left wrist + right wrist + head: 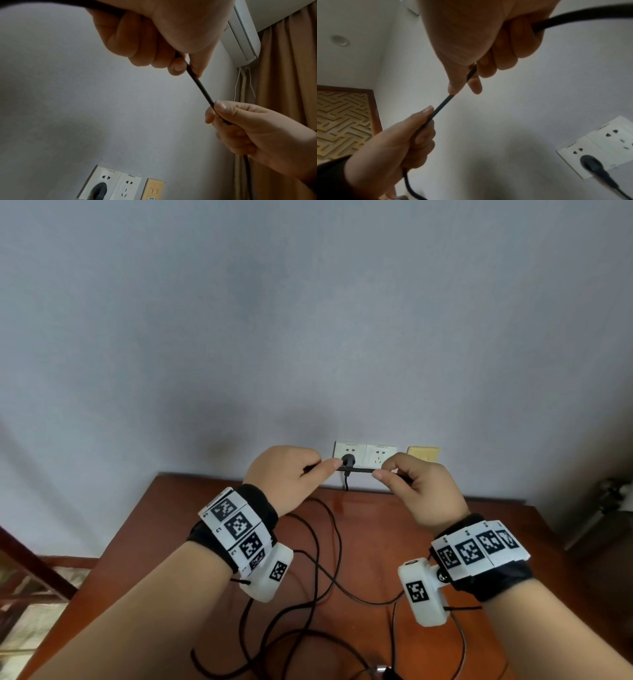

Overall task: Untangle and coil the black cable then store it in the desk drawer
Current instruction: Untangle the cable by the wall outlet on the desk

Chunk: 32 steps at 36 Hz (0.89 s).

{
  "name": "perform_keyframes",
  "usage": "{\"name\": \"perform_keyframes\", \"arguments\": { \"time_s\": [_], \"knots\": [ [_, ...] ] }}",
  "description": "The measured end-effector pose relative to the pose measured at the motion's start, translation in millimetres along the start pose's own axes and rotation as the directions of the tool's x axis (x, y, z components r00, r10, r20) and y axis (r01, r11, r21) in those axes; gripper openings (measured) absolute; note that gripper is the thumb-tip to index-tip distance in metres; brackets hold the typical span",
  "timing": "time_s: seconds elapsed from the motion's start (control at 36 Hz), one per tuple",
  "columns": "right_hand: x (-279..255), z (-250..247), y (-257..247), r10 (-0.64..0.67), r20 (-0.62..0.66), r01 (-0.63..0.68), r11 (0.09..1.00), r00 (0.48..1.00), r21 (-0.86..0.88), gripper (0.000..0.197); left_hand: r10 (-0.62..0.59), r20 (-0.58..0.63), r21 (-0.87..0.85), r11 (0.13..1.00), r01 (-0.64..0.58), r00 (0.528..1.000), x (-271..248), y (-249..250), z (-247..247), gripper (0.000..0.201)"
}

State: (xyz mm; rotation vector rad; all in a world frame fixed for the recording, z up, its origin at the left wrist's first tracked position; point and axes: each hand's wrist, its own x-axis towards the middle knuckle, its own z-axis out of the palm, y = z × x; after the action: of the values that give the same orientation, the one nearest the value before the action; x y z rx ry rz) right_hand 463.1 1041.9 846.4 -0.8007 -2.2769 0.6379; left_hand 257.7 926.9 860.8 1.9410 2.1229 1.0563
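A thin black cable (pixel 356 470) is stretched taut between my two hands, held up in front of the wall above the desk. My left hand (pixel 291 474) pinches it between thumb and forefinger, the other fingers curled round it (pixel 181 63). My right hand (pixel 414 484) pinches the same cable (pixel 443 104) a short way to the right, fingers curled round it too. The rest of the cable (pixel 308 604) lies in loose tangled loops on the brown desk (pixel 178 515) beneath my wrists. No drawer shows in any view.
White wall sockets (pixel 364 455) sit just behind my hands, with a black plug (pixel 347 460) in the left one and its cord dropping behind the desk. A yellow wall plate (pixel 423 454) is to their right. A carved wooden frame (pixel 342 121) stands at the left.
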Motion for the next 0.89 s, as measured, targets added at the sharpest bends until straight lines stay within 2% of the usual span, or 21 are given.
{"name": "perform_keyframes", "arguments": {
  "time_s": [0.11,0.19,0.31,0.33,0.5,0.58,0.64,0.75,0.83,0.89],
  "knots": [
    [-1,-7,14,0.029,-0.036,-0.029,1.0,0.999,-0.001,0.026,-0.001,-0.024,0.039,0.999,0.002,1.0,-2,-8,-5,0.057],
    [-4,-5,15,-0.007,-0.035,0.006,0.999,0.999,-0.033,0.031,-0.013,-0.023,0.12,0.993,0.016,1.0,-3,-11,-5,0.053],
    [-4,5,1,-0.058,-0.083,0.057,0.998,0.995,-0.015,0.033,-0.069,-0.036,0.097,0.993,0.072,0.997,-3,-10,1,0.023],
    [-4,8,-3,-0.071,-0.092,0.071,0.997,0.993,-0.006,0.033,-0.084,-0.03,0.078,0.993,0.086,0.996,-3,-7,3,0.02],
    [3,26,-29,-0.161,-0.085,0.163,0.986,0.983,0.02,0.025,-0.052,-0.008,-0.12,0.991,0.05,0.999,-3,31,18,0.025],
    [5,25,-31,-0.17,-0.096,0.176,0.982,0.981,0.061,0.026,-0.048,-0.059,-0.154,0.987,0.039,0.997,-3,39,23,0.023],
    [6,21,-29,-0.189,-0.071,0.193,0.98,0.979,0.047,0.027,-0.043,-0.073,-0.126,0.992,0.033,0.996,-3,38,24,0.024],
    [3,15,-22,-0.22,0.001,0.22,0.976,0.976,0.012,0.035,0.028,-0.038,-0.022,0.999,-0.029,0.999,-7,32,24,0.044],
    [1,12,-16,-0.201,0.053,0.201,0.98,0.978,0.004,0.044,0.02,-0.029,0.012,1.0,-0.02,0.999,-9,25,22,0.055],
    [0,8,-14,-0.195,0.093,0.193,0.981,0.976,0.026,0.041,0.024,-0.019,0.048,0.999,-0.023,1.0,-11,18,20,0.057]
  ]
}}
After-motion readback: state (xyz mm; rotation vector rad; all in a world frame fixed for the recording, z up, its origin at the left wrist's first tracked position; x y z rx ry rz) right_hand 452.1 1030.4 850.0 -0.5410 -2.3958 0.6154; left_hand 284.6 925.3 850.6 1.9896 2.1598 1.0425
